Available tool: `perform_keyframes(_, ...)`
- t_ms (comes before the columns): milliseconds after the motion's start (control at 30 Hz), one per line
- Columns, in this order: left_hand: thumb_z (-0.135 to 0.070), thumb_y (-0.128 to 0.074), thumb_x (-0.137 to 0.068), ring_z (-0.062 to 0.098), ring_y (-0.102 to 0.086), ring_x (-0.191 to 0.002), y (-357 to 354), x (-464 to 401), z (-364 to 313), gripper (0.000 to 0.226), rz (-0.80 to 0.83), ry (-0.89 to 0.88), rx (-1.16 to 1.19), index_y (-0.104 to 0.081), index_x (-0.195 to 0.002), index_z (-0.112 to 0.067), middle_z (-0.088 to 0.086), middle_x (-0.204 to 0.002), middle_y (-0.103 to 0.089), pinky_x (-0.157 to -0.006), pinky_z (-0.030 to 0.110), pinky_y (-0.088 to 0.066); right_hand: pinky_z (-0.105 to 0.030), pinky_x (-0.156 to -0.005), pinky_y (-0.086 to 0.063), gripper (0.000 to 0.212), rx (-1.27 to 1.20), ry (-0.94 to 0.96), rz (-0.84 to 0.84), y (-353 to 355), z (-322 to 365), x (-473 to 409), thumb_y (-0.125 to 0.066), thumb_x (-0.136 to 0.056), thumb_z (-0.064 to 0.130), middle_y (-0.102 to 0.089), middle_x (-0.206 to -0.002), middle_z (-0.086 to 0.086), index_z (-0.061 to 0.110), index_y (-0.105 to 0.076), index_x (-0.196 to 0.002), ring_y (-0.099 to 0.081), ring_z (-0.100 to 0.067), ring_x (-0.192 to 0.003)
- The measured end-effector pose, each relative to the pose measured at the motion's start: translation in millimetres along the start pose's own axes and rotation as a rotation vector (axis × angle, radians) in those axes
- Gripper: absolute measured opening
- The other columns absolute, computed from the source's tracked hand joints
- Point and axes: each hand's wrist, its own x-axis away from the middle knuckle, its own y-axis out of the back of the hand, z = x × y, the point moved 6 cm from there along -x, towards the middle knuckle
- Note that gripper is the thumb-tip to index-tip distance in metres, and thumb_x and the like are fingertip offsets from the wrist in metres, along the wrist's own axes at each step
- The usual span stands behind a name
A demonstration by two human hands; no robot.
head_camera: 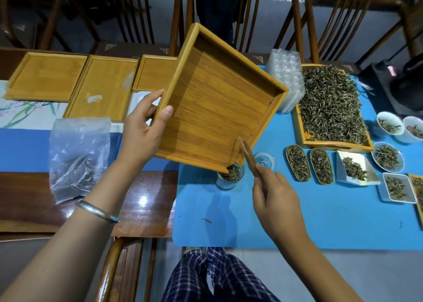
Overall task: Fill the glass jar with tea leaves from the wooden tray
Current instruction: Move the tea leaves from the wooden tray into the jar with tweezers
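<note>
The glass jar stands on the blue mat, near the mat's left edge and toward the front edge of the table. It already holds tea leaves close to its rim. You hold the wooden tray tilted steeply above it, with the lowest corner just over the jar mouth. The tray bottom looks almost bare, so I judge the pouring is nearly finished.

The fingers of your left hand are closed on the tray's left rim, thumb on the inner side. The fingers of your right hand are closed around wooden tongs, whose tips reach the tray's low corner beside the jar.

The risk is spilling. The jar mouth is narrow and the tray corner is wide, so leaves can slide past the rim onto the mat; one loose leaf already lies there. If the tray corner or tongs push the jar, it may tip. The jar's lid lies just beside it, to the right.
</note>
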Motion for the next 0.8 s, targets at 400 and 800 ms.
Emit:
perform_keyframes(400, -0.037, -0.054, -0.096, 0.001, -0.037, -0.058, 2.6, -0.6, -4.4, 0.034, -0.013, 0.007, -0.021, -0.056, -0.127, -0.024, -0.013, -0.058, -0.035, -0.061, 0.011, -0.033, -0.038, -0.061, -0.039, 0.033, 0.081, 0.026, -0.047, 11.1, 4.2, -28.2, -0.043, -0.098, 0.019, -0.057, -0.099, -0.013, 0.011, -0.052, -0.129, -0.057, -0.035, -0.082)
perform_keyframes(800, -0.036, -0.055, -0.097, 0.000, -0.036, -0.058, 3.0, -1.4, -1.9, 0.030, -0.025, 0.017, -0.011, -0.053, -0.126, -0.031, -0.011, -0.062, -0.031, -0.061, 0.011, -0.033, -0.038, -0.058, -0.043, 0.030, 0.105, -0.015, 0.169, -20.8, -7.9, 21.4, -0.048, -0.096, 0.022, -0.057, -0.093, -0.004, 0.018, -0.055, -0.125, -0.059, -0.029, -0.074)
